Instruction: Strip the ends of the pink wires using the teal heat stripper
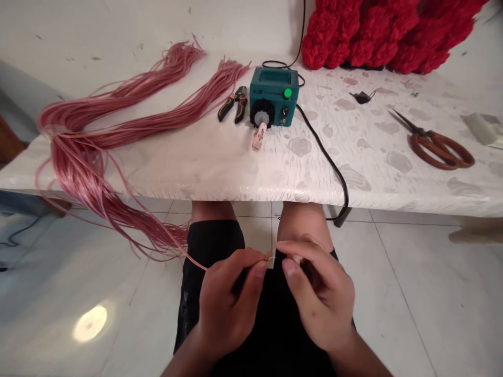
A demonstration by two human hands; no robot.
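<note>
1. A long table (353, 173) with a glossy white mottled cover spans the view, and its front edge hides part of the seated person's bare legs (302, 222) and black shorts (212, 246).
2. A large hank of pink strands (90, 131) lies across the table's left end and spills over the edge, with its lower strands hanging toward the lap.
3. Both hands are raised close together over the lap. The left hand (231, 301) pinches a single strand (236, 268) between thumb and fingers.
4. The right hand (318, 293) is curled and nearly touches the left. Its fingers hide whatever they may hold, so its grip cannot be told.
5. A small pale tab (271, 263) shows between the hands.
6. Bunched red material (377, 36) sits at the table's far side.
7. A teal dial box (274, 97) with a black cord (330, 157) stands beyond the hands, with pliers (233, 103) beside it and brown-handled scissors (440, 149) well to the right.
</note>
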